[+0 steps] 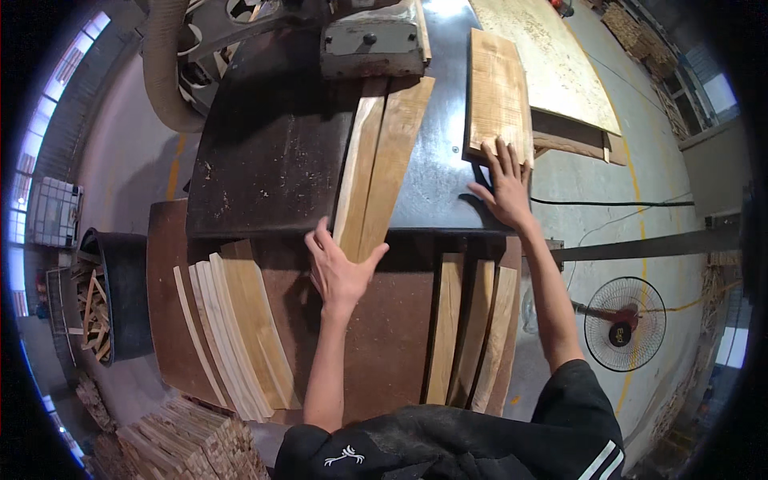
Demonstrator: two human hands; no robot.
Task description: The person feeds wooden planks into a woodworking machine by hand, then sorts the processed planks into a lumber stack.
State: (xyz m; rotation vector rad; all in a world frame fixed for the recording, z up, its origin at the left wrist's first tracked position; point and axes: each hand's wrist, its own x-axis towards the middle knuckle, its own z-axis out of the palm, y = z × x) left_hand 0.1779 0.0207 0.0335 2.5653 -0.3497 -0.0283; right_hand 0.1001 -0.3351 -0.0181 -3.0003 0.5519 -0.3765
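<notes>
Two long wooden boards (pixel 392 152) lie side by side on the dark machine table, their far ends running in under a grey metal housing (pixel 372 56). At their near end, just over the table's front edge, my left hand (pixel 340 272) has its thumb and fingers spread to either side. Whether the palm touches the wood is hard to make out. To the right, a wider light-brown board (pixel 498 88) rests on the table. My right hand (pixel 509 184) lies with spread fingers on the near end of that board.
On the brown lower board (pixel 376 328) lie several wood strips (pixel 232 328) at left and several more strips (pixel 472 336) at right. A black bin (pixel 120 296) of offcuts stands left, a wood stack (pixel 184 440) lower left, a fan (pixel 624 324) right. A hose (pixel 168 64) hangs upper left.
</notes>
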